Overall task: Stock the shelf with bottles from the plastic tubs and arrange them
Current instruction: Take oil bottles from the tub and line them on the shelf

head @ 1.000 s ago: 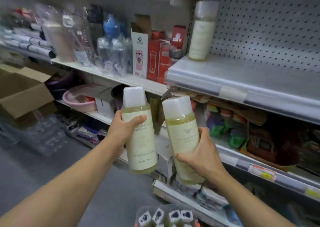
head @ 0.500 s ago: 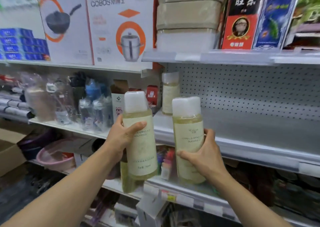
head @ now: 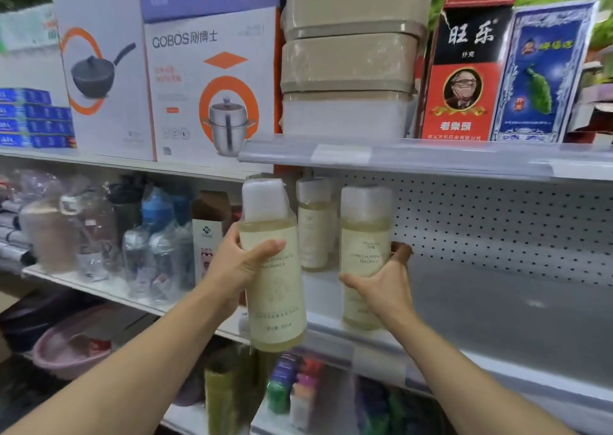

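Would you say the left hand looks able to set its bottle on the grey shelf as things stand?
Probably yes: the left hand holds its bottle just off the grey shelf, whose front left corner looks bare.

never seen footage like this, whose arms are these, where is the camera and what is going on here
There is no machine here: these are a person's two bare arms, filmed by one wide-angle camera worn on their head, looking forward and down. The left hand grips a pale yellow bottle in front of the shelves. The right hand holds a matching bottle at the front of the grey shelf, seemingly setting it down. A third such bottle already stands at the back, by the pegboard wall. Above sit cookware boxes and stacked tubs.
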Tool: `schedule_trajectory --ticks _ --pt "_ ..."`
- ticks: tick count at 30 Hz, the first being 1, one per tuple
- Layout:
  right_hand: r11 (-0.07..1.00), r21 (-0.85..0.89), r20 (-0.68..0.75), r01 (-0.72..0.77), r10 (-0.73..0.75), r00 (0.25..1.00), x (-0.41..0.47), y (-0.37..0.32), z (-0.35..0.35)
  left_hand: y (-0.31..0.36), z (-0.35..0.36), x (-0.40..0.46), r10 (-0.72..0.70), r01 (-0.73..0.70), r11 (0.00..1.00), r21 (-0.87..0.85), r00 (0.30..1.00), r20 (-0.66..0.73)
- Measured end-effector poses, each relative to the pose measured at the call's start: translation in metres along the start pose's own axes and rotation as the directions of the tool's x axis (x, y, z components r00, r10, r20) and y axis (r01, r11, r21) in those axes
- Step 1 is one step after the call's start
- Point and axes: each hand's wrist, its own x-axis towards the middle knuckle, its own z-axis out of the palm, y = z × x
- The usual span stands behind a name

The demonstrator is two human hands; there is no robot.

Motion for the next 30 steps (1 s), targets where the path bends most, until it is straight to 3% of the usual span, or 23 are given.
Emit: schedule_trajectory --ticks 7,13,18,23,26,30 --pt "0.996 0.042 -0.007 -0.077 0.078 0.997 0.045 0.033 0.028 -0.017 0.020 0.030 0.006 -0.005 0.997 -0.073 1.000 0.007" --pt "0.994 0.109 -0.001 0.006 -0.006 1.000 0.069 0.057 0.046 -0.036 0.024 0.064 -0.007 0.008 0.995 -0.101 1.000 0.011" --pt "0.995 0.100 0.028 -0.017 0.014 1.000 0.084 0.060 0.057 -0.042 0.027 0.086 -0.007 0.013 0.992 -0.128 0.999 0.051" --pt "0.947 -0.291 0.098 -0.137 0.171 0.980 0.078 0.072 0.044 -0.050 0.025 0.109 -0.042 0.052 0.991 -0.122 0.996 0.078" --pt "0.939 -0.289 0.133 -0.189 0.235 0.963 0.082 0.084 0.045 -0.052 0.026 0.125 -0.038 0.047 0.996 -0.079 0.993 0.113" --pt "0.929 -0.307 0.054 -0.208 0.235 0.970 0.108 0.093 0.059 -0.057 0.028 0.138 -0.027 0.042 0.995 -0.090 0.987 0.161"
